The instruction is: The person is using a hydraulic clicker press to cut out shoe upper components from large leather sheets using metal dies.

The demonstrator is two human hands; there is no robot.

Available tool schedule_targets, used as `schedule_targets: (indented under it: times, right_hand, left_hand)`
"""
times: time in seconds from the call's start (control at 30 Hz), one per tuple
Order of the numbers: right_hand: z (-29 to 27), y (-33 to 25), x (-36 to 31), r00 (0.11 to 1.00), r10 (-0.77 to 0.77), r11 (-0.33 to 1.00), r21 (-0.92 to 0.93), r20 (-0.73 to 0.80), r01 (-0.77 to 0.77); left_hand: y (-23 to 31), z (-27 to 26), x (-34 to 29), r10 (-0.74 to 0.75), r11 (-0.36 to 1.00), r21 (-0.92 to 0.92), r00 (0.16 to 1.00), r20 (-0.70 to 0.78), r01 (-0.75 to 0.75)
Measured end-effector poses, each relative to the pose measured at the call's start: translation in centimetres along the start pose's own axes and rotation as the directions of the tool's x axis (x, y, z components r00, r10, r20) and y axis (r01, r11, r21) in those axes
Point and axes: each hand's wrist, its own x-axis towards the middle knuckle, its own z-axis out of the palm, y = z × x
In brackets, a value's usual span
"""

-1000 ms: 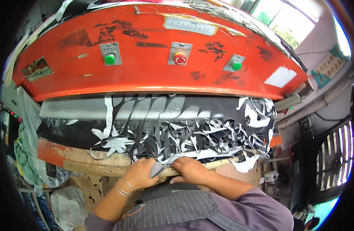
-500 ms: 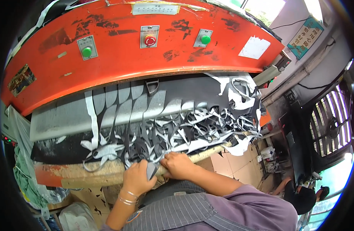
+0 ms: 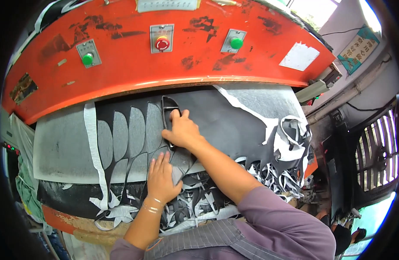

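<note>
My right hand point(image 3: 182, 130) grips a dark metal cutting die point(image 3: 166, 106), a tall curved outline with a crossbar, standing on the black sheet point(image 3: 204, 115). Nearer me, my left hand point(image 3: 161, 181) rests on the sheet with its fingers stretched forward. A grey cut piece point(image 3: 177, 174) sits between its thumb and forefinger; how many layers it has cannot be made out. Left of the die lie several rounded grey cut shapes point(image 3: 136, 125), parted by thin black strips.
An orange machine beam point(image 3: 121, 73) spans the far side, bearing two green buttons and a red button point(image 3: 162, 43). Tangled black and white scrap strips point(image 3: 199, 206) hang along the near edge. More white scrap point(image 3: 290, 141) is heaped at the right.
Both hands have moved forward from the near edge onto the sheet. My right hand has taken hold of the die. The sheet now lies flatter, with fewer cut shapes on it.
</note>
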Motion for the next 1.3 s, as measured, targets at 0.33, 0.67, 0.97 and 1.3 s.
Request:
schedule_targets:
  times: [0.33, 0.67, 0.97, 1.3]
  right_hand:
    - [-3.1, 5.0, -0.2, 0.991, 0.035, 0.997, -0.062, -0.127, -0.044]
    - [-0.6, 11.9, -2.6, 0.838, -0.493, 0.863, -0.255, -0.234, 0.437]
    - [-1.3, 10.9, -2.9, 0.819, -0.517, 0.844, -0.305, -0.247, 0.441]
    - [-13.7, 5.7, -4.7, 0.435, -0.195, 0.797, 0.117, -0.879, 0.593]
  left_hand:
    - [-0.3, -0.2, -0.3, 0.007, 0.998, -0.064, 0.999, 0.048, -0.004]
    - [-0.3, 0.0, -1.4, 0.027, 0.994, -0.111, 0.996, 0.085, -0.017]
    - [0.2, -0.7, -0.9, 0.027, 0.996, -0.090, 0.999, 0.034, -0.024]
    - [-5.5, -13.7, 4.7, -0.195, 0.943, -0.305, 0.518, -0.833, -0.136]
